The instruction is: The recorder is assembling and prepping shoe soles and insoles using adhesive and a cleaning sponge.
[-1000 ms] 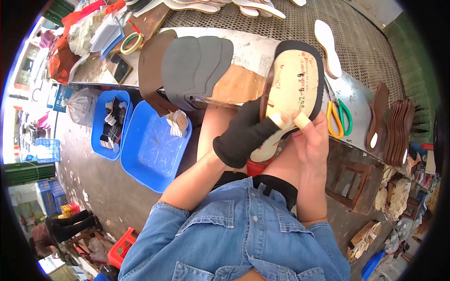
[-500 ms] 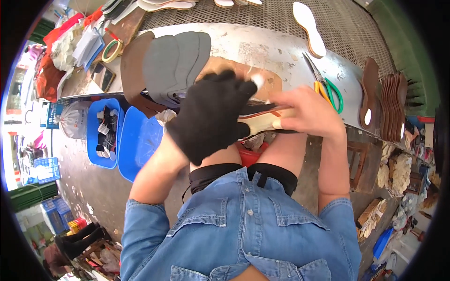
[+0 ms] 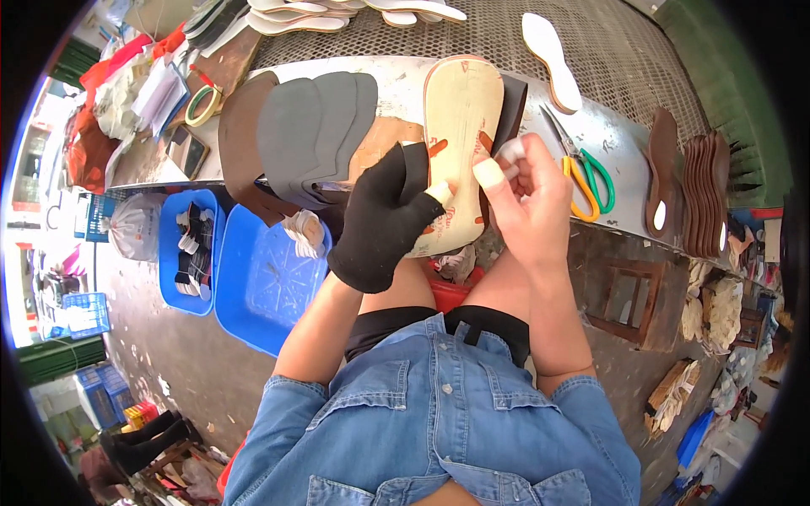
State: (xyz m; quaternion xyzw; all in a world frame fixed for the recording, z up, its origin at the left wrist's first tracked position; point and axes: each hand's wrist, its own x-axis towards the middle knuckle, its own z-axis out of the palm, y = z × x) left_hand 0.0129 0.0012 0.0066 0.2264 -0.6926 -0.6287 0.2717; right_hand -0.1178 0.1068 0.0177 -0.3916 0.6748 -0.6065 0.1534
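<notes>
My left hand [image 3: 384, 215], in a black glove with the thumb tip bare, grips a cream shoe insole [image 3: 464, 110] by its left edge. Its thumb presses on the face, which carries red markings and small brown strap ends. Behind the insole's right side shows a dark brown sheet-like piece [image 3: 512, 110]. My right hand [image 3: 536, 198] is at the insole's right edge, fingers curled and tips covered in white. The right thumb lies beside the edge; whether anything is pinched there is hidden. Right of it lie scissors [image 3: 582, 164] with one yellow and one green handle.
Grey and brown sheet pieces [image 3: 316, 118] lie stacked at left on the metal-topped table [image 3: 396, 66]. White insoles [image 3: 553, 63] rest on the mesh behind. Brown sole-shaped pieces [image 3: 704, 194] line the right edge. Blue bins [image 3: 274, 274] stand below left. A tape roll [image 3: 202, 105] lies far left.
The insole has turned from edge-on to upright, its cream face now in view. My left hand has moved lower; the right hand has drawn slightly left with its fingers curled.
</notes>
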